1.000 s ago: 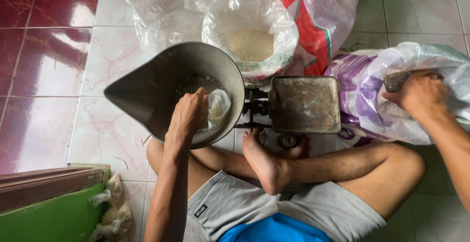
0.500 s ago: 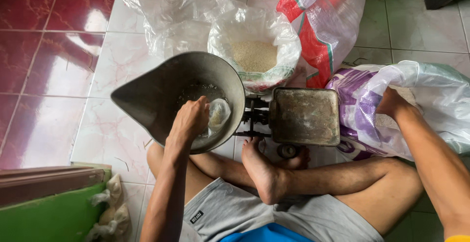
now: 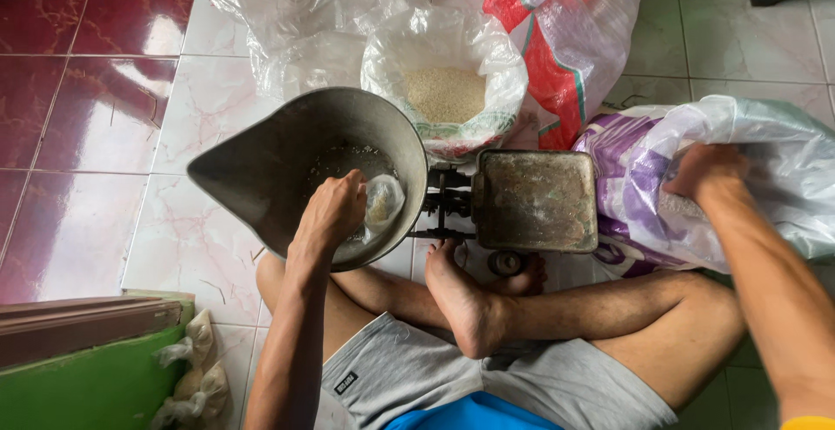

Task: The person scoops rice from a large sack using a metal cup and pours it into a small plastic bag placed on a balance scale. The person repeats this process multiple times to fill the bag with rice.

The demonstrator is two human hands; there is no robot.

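Left hand: the left hand (image 3: 335,208), at centre left, stays curled around a small clear bag (image 3: 381,202) inside the metal scale pan (image 3: 261,169).
Right hand: the right hand (image 3: 706,172), at right, sits inside the big plastic sack (image 3: 765,160); fingers hidden, so grip cannot be told.
Change: a second ago it held a scoop above the sack; now no scoop shows.
Scale: its flat plate (image 3: 534,200) is unmoved at centre.
Rice: an open bag of grain (image 3: 445,93) sits above.

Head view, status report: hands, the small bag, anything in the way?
Left hand grips small plastic bag in scale pan. Right hand inside big sack; grip unseen. Nothing blocking.
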